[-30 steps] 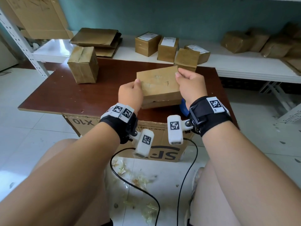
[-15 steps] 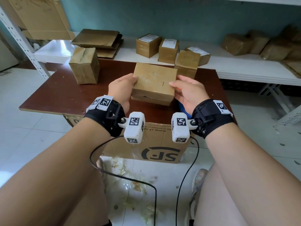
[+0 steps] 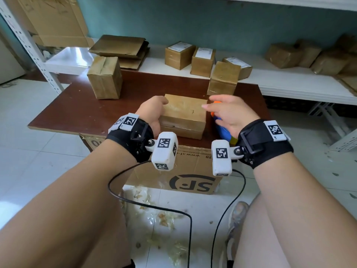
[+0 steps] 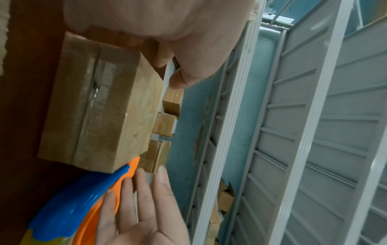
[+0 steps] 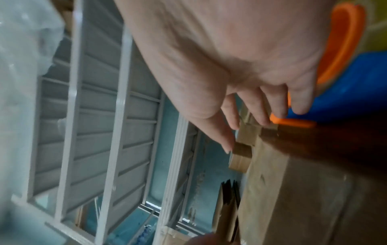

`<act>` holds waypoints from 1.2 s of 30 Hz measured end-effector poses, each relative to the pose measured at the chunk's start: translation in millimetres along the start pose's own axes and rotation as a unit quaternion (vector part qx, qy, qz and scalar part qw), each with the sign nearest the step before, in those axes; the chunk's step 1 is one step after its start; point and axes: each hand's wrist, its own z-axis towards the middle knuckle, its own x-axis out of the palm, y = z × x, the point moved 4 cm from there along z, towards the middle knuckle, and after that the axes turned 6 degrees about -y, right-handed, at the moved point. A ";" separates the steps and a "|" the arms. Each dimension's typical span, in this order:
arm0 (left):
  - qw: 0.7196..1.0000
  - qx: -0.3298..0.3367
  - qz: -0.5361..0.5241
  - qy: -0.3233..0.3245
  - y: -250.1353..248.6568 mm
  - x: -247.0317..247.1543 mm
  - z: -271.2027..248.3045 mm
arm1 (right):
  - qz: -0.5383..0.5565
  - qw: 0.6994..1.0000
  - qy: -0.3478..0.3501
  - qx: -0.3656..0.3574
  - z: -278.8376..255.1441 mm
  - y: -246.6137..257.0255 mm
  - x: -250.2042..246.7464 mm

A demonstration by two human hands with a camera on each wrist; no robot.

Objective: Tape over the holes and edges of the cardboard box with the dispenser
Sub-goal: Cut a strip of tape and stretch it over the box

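Cardboard box [image 3: 184, 115] flat on the brown desk [image 3: 77, 111], near the front edge, directly between the 2 hands. Clear tape glinting along its front seam in the left wrist view [image 4: 98, 92]. Left hand [image 3: 152, 115] against the box's left side, thumb up at the top corner; whether that grip is actually closed on the box cannot be told, the fingers being hidden behind it. Right hand [image 3: 229, 113] just right of the box, off its surface, grip open with fingers spread and loosely extended, holding nothing. Blue and orange tape dispenser [image 3: 222, 128] on the desk right under that open hand, just beside the box's right side; fingertips [image 5: 297, 106] close above its orange rim, contact not clear from the blurred right wrist view.

Beyond the right hand, 1 small taped box [image 3: 224, 78] upright at the back of the desk. Beyond and left of the left hand, another box [image 3: 105, 77] upright near the far left corner. Farther back, a white shelf [image 3: 289, 82] with 3 labelled parcels [image 3: 201, 61], flattened cardboard [image 3: 119, 49] at its left and wrapped parcels at its right. Below the wrists, a large carton [image 3: 191, 171] under the desk, tape scraps [image 3: 162, 219] on the tiled floor.
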 end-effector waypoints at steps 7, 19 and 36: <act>0.991 0.132 0.009 -0.030 -25.4 -3.2 -71.0 | -0.375 0.921 -0.098 -0.030 16.4 -11.1 -33.0; 0.956 0.258 0.111 0.089 -11.0 21.1 -88.7 | -0.317 0.932 -0.174 0.006 26.8 -29.7 -41.5; 0.970 0.194 -0.020 0.142 4.2 68.1 -107.6 | 0.339 0.935 0.100 0.013 -44.4 28.4 -17.8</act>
